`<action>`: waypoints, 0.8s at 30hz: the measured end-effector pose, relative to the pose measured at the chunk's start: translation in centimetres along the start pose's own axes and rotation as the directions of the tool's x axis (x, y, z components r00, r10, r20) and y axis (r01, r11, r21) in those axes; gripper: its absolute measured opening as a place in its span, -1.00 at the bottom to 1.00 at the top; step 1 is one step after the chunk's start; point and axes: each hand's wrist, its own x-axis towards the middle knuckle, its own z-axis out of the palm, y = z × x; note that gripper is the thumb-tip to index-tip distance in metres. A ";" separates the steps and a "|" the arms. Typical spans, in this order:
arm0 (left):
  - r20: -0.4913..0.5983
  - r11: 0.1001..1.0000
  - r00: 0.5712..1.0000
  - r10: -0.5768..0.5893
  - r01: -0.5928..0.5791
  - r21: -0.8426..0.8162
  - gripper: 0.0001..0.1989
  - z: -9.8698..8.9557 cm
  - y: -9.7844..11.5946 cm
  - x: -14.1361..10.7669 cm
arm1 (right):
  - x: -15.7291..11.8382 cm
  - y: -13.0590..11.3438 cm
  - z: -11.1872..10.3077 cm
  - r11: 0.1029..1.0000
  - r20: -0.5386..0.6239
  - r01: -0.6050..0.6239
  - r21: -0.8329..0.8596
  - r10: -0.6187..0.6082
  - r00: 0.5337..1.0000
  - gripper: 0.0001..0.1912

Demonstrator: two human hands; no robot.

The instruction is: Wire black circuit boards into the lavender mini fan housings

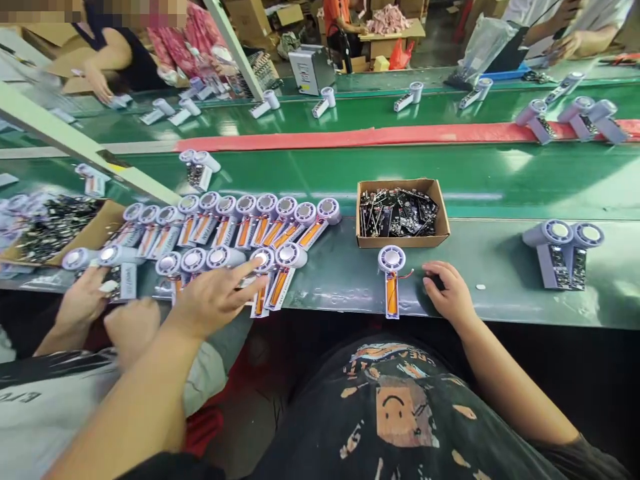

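My left hand [213, 297] reaches to the left with its fingers apart, the fingertips over a purple fan [263, 260] in the front row. Beside it lies another fan [290, 257] with an orange battery showing. A single open-backed fan [392, 283] lies in front of me, its red wire sticking out to the right. My right hand [450, 293] rests on the table edge right of that fan, fingers loosely curled and apart, holding nothing. Behind the single fan is a cardboard box [403, 242] of black circuit boards [400, 213].
Two fans with boards [563, 257] stand at the right, near a small white piece [481, 287]. A neighbour's hands [85, 300] work at the left beside a larger box [95, 233]. More fans lie on the green conveyor [300, 170] and beyond its red strip [350, 139].
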 end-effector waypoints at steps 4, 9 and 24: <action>-0.357 0.944 0.875 -0.326 0.284 -0.167 -0.73 -0.7 3.3 0.3 | 0.0 -2.2 -0.2 0.993 -0.049 0.108 0.037 -0.106 0.993 -0.78; 0.024 0.333 0.822 -0.570 0.257 -0.907 -0.87 1.4 11.4 4.9 | 0.8 -6.0 1.0 0.958 0.133 0.241 -0.153 -0.221 0.966 -0.78; 0.235 0.890 0.962 -0.139 0.225 -0.396 -0.89 8.2 20.6 14.0 | 0.9 -4.1 2.4 0.571 0.232 -0.536 0.622 0.519 0.822 -0.74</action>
